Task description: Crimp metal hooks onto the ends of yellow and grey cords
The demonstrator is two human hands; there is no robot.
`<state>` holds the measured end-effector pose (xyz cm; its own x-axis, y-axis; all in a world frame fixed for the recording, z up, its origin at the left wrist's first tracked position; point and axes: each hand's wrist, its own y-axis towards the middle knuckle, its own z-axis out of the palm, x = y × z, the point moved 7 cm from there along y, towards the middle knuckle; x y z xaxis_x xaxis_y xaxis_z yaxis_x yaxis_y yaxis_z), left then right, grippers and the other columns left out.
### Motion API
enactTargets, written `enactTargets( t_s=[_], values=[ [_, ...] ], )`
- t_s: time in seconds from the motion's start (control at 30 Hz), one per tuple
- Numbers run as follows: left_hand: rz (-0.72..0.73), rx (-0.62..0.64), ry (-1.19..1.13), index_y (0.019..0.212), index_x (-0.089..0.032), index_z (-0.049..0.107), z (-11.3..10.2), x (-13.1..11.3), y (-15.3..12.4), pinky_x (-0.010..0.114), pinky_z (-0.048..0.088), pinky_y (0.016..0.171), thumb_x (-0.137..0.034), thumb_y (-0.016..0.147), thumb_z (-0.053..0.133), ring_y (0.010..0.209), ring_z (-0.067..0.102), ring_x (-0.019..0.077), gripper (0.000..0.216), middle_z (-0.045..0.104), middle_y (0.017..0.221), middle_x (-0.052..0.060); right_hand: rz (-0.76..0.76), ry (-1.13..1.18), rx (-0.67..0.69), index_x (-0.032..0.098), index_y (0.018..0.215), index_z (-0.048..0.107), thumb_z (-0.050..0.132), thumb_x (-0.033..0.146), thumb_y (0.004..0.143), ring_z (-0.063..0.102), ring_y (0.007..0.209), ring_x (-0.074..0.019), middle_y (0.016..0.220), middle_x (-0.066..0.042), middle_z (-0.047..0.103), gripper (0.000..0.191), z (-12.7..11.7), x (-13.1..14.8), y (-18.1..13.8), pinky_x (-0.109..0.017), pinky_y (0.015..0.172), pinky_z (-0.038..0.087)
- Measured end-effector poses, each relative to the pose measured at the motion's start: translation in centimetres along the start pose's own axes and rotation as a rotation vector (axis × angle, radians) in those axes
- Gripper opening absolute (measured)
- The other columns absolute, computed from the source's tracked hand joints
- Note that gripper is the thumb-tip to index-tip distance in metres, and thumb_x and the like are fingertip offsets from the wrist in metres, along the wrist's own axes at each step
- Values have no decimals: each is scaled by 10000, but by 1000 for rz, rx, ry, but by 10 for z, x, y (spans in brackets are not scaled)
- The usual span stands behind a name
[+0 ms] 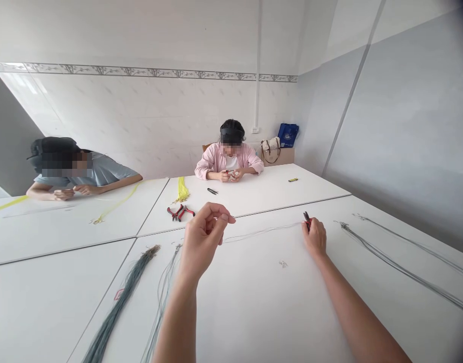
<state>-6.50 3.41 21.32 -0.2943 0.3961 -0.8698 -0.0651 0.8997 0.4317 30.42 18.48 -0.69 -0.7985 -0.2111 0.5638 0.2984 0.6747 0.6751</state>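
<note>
My left hand (207, 232) is raised over the table in a pinch, thumb against forefinger; whatever sits at the fingertips is too small to make out. A thin pale cord (264, 233) runs from beside this hand across the white tabletop to my right hand (315, 236). That hand is closed around small pliers (307, 220) with red and black handles, their jaws pointing away from me. Between my arms lies a little cluster of tiny metal pieces (283, 264). Left of my left forearm are a few loose grey-green cords (166, 282) and a thick bundle of such cords (127, 287).
Grey cords (390, 259) stretch along the right side. Red-handled pliers (180, 213), black thread snips (212, 191), a yellow cord bundle (183, 190) and a small yellow item (293, 180) lie farther off. Two people (229, 156) work across the table; seams divide the tabletops.
</note>
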Motion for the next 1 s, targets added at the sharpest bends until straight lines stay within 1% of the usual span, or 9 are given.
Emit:
enactTargets(
  t_s=[0.1, 0.2, 0.33, 0.43, 0.57, 0.67, 0.73, 0.83, 1.0],
  values=[
    [-5, 8, 6, 906, -203, 605, 3, 1, 0, 211, 394, 507, -314, 949, 592, 504, 430, 54, 120, 727, 863, -5, 22, 47, -9, 259, 875, 411, 493, 392, 872, 504, 834, -297, 788, -61, 523, 156, -6, 4, -5, -474, 819, 446],
    [-10, 27, 2, 904, -207, 610, 7, 1, -1, 212, 382, 505, -340, 953, 599, 514, 425, 59, 142, 728, 861, -6, 15, 133, 1, 245, 918, 466, 457, 373, 879, 539, 880, -301, 845, -85, 566, 134, -11, 17, -10, -496, 868, 462],
    [-8, 47, 3, 900, -213, 612, 14, 1, -2, 220, 385, 512, -342, 956, 591, 520, 430, 66, 142, 727, 860, -10, 17, 278, -1, 230, 953, 531, 422, 394, 922, 594, 923, -291, 922, -110, 619, 199, -20, 54, -17, -481, 877, 495],
    [-4, 57, 19, 893, -215, 613, 18, -1, -3, 226, 386, 513, -338, 957, 584, 519, 431, 71, 141, 731, 865, -11, 2, 400, 25, 232, 934, 561, 444, 416, 965, 633, 884, -248, 921, -82, 647, 220, -29, 105, -20, -427, 863, 520],
    [23, 70, 81, 879, -214, 626, 21, -7, -6, 232, 387, 516, -331, 963, 576, 512, 439, 74, 152, 737, 847, -13, -44, 564, 109, 234, 942, 598, 484, 403, 998, 635, 843, -191, 913, -37, 663, 212, -54, 193, -23, -336, 796, 534],
    [56, 77, 127, 880, -216, 635, 23, -13, -8, 236, 382, 507, -322, 964, 576, 500, 450, 76, 148, 742, 842, -15, 21, 870, 291, 226, 903, 599, 552, 397, 981, 521, 670, -143, 811, -1, 594, 193, -71, 248, -26, -289, 646, 490],
    [87, 70, 154, 880, -220, 639, 23, -17, -10, 239, 379, 503, -298, 963, 573, 503, 459, 79, 131, 741, 848, -17, 70, 969, 400, 224, 871, 590, 571, 422, 976, 461, 631, -132, 766, 9, 545, 225, -80, 271, -29, -266, 559, 430],
    [151, 38, 221, 868, -227, 657, 23, -21, -11, 240, 356, 497, -258, 955, 569, 511, 456, 80, 128, 728, 832, -21, 143, 1046, 525, 227, 862, 581, 580, 487, 973, 435, 635, -139, 763, 1, 522, 282, -84, 284, -32, -257, 486, 353],
    [251, 18, 314, 886, -240, 698, 27, -27, -14, 235, 343, 502, -264, 956, 584, 551, 489, 94, 136, 687, 762, -17, 185, 1114, 618, 226, 848, 580, 600, 535, 958, 453, 698, -157, 785, -15, 516, 328, -83, 284, -34, -271, 515, 363]
  ],
)
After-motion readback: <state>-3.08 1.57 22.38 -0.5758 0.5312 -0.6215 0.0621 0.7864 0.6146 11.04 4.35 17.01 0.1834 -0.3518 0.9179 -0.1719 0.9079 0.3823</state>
